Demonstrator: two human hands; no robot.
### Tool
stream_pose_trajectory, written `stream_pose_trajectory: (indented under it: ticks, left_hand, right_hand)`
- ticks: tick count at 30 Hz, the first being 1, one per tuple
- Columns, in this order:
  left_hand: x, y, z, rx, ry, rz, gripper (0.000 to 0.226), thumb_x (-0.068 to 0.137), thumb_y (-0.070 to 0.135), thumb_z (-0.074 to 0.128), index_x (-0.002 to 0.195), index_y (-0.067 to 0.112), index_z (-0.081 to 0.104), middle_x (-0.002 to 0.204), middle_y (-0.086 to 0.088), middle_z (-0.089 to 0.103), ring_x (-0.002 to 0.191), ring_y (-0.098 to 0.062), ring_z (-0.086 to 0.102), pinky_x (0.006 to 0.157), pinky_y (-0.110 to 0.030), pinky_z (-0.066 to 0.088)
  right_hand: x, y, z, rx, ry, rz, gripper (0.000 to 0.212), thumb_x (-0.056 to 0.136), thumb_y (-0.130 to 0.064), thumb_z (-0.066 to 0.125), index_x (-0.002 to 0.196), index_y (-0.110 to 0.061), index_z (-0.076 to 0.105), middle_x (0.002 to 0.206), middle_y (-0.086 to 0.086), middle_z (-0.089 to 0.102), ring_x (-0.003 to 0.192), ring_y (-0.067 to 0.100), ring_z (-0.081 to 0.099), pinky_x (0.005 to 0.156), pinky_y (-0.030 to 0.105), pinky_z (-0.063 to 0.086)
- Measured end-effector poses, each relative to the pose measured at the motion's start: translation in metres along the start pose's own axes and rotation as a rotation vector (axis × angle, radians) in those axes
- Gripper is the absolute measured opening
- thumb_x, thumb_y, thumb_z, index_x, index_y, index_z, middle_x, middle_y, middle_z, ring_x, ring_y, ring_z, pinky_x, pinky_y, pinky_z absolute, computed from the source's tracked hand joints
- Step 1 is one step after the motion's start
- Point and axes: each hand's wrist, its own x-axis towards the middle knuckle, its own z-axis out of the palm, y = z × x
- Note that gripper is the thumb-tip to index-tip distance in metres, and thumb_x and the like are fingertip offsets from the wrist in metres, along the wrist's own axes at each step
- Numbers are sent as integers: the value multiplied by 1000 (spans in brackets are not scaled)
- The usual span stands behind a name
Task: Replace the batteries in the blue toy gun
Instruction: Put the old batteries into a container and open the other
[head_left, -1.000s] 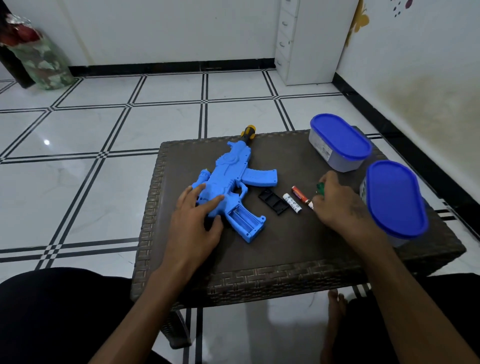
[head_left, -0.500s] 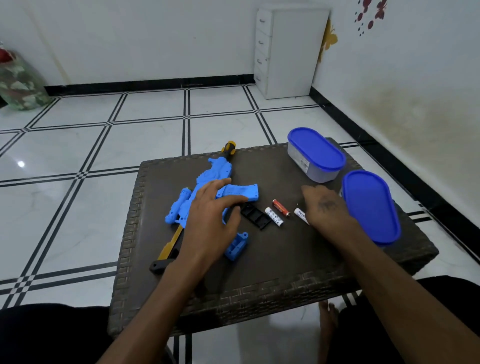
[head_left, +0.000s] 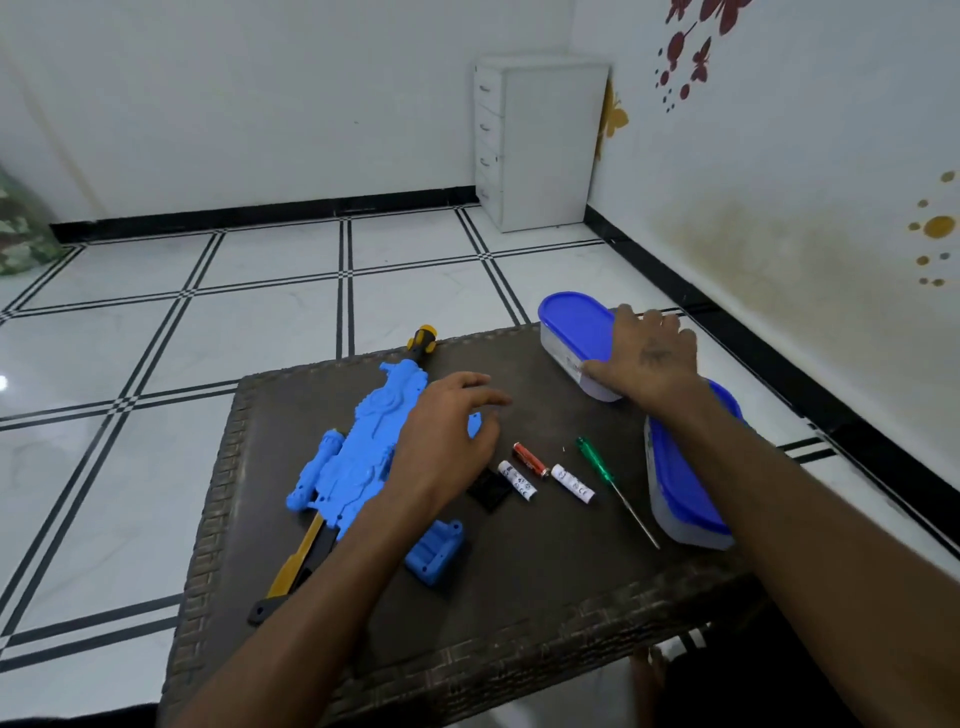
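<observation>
R hand (head_left: 647, 358) grips far blue-lidded tub (head_left: 574, 332) at table's (head_left: 519, 597) far right corner, fingers curled over it. L hand (head_left: 441, 441) fingers loosely spread over blue toy gun (head_left: 358, 457), mid-table.

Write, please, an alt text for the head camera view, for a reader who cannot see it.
A person's right hand grasps a blue-lidded container on a dark woven table, while the left hand hovers open over a blue toy gun. Three batteries, a black cover, a green screwdriver and a second container lie nearby.
</observation>
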Motion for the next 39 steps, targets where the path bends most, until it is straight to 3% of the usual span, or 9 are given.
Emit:
stream_pose_trajectory:
  ticks: [4, 9, 15, 17, 20, 23, 30, 36, 39]
  left_hand:
    - [15, 4, 4, -21, -3, 4, 28, 89, 16, 57, 110, 28, 70, 128, 5, 59, 122, -13, 51, 101, -35, 43]
    - [40, 4, 9, -51, -35, -13, 33, 89, 18, 59, 120, 27, 65, 125, 6, 60, 116, -12, 55, 100, -35, 46]
    - [84, 4, 18, -26, -93, -73, 66, 87, 26, 66, 146, 16, 37, 143, -8, 47, 128, -23, 46, 104, -36, 42]
    - [100, 5, 26, 29, -153, -98, 87, 84, 38, 70, 151, 12, 21, 152, -9, 33, 138, -24, 33, 108, -35, 34]
    - [124, 5, 45, 112, -295, -87, 104, 80, 50, 70, 153, 13, 7, 161, -6, 14, 147, -22, 15, 116, -36, 23]
    - [139, 5, 58, 209, -372, -33, 106, 78, 58, 66, 154, 13, 6, 159, -8, 16, 145, -24, 20, 115, -38, 27]
    - [119, 29, 55, 541, -302, -24, 104, 60, 93, 42, 125, 12, 49, 108, -7, 57, 92, -25, 56, 71, -35, 47]
    - [118, 48, 60, 448, -338, -63, 77, 69, 76, 60, 106, 8, 52, 101, -8, 57, 76, -20, 50, 61, -31, 39]
    - [121, 54, 64, 437, -300, -64, 64, 69, 73, 64, 80, 12, 46, 81, -4, 51, 66, -17, 47, 55, -29, 34]
  right_hand:
    - [23, 4, 3, 18, -231, -32, 95, 72, -60, 74, 139, -4, 35, 136, 12, 46, 121, 28, 50, 89, 37, 45]
    - [61, 10, -3, 119, -389, -100, 87, 70, -15, 84, 142, -10, 35, 139, 13, 46, 120, 31, 52, 89, 32, 49]
    - [89, 36, 0, 515, -458, -272, 77, 73, 17, 43, 134, -28, 49, 133, 6, 47, 116, 32, 52, 82, 41, 53]
    - [93, 39, 3, 706, -348, -163, 65, 77, 15, 36, 126, -21, 58, 134, 7, 52, 122, 26, 52, 88, 38, 52]
    - [93, 43, 9, 755, -179, 71, 34, 85, 1, 43, 112, -5, 63, 113, 16, 64, 101, 29, 62, 71, 29, 45]
    - [85, 48, 15, 747, -308, 198, 17, 86, -13, 55, 96, 0, 57, 75, 15, 60, 66, 32, 65, 58, 32, 52]
    - [96, 46, 14, 849, -283, 197, 31, 81, -14, 78, 96, 10, 66, 82, 23, 73, 79, 36, 74, 80, 45, 60]
    - [105, 30, 5, 693, -334, 161, 48, 70, -39, 86, 72, -4, 54, 63, 10, 60, 53, 19, 57, 51, 25, 45]
    - [103, 27, 4, 535, -336, 126, 50, 74, -45, 80, 77, -6, 49, 70, 9, 56, 63, 22, 55, 55, 27, 40]
